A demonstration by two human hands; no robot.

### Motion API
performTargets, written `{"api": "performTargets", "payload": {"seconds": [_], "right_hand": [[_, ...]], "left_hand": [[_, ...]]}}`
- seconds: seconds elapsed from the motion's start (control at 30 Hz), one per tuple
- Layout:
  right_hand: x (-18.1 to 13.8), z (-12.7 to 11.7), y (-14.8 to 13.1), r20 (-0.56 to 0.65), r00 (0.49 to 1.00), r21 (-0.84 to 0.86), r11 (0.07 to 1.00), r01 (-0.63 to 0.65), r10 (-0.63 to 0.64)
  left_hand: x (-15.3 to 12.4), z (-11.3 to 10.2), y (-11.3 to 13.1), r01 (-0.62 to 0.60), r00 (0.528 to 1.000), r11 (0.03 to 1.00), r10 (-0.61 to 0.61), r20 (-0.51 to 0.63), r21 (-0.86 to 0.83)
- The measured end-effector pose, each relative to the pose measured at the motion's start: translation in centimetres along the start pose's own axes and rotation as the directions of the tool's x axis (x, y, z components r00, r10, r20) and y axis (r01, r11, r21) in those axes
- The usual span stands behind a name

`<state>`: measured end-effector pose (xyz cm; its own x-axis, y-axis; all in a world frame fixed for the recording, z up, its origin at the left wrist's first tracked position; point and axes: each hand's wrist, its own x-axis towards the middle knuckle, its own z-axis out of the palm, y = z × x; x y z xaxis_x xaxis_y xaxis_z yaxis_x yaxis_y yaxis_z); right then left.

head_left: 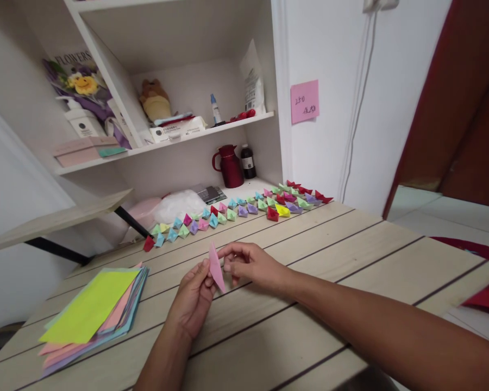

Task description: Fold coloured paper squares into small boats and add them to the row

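A small folded piece of pink paper (216, 267) is held upright above the table, pinched in my left hand (195, 293) between thumb and fingers. Close by on its right is my right hand (250, 265), its fingers curled and the index fingertip at the paper's edge. Whether that hand grips the paper cannot be made out. Beyond both hands, rows of small folded paper boats (214, 220) in many colours line the back of the table. A stack of coloured paper sheets (93, 309), yellow-green on top, lies to the left.
The striped wooden table (309, 326) meets a white shelf unit (171, 144) at the back. A dark red jug (230, 167) and a dark bottle (248, 161) stand behind the boats. At left, a wooden ledge (57, 220) on black supports overhangs the table.
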<state>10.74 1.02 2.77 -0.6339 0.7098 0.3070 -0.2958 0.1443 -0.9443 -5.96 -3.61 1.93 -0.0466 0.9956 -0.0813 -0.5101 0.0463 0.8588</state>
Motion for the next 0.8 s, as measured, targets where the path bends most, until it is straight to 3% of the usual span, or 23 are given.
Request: {"api": "performTargets", "payload": {"seconds": [0.8], "right_hand": [[-0.08, -0.01, 0.62, 0.06, 0.998, 0.013, 1.0, -0.022, 0.021]], "left_hand": [[-0.22, 0.3, 0.01, -0.004, 1.0, 1.0, 0.004, -0.002, 0.023]]}}
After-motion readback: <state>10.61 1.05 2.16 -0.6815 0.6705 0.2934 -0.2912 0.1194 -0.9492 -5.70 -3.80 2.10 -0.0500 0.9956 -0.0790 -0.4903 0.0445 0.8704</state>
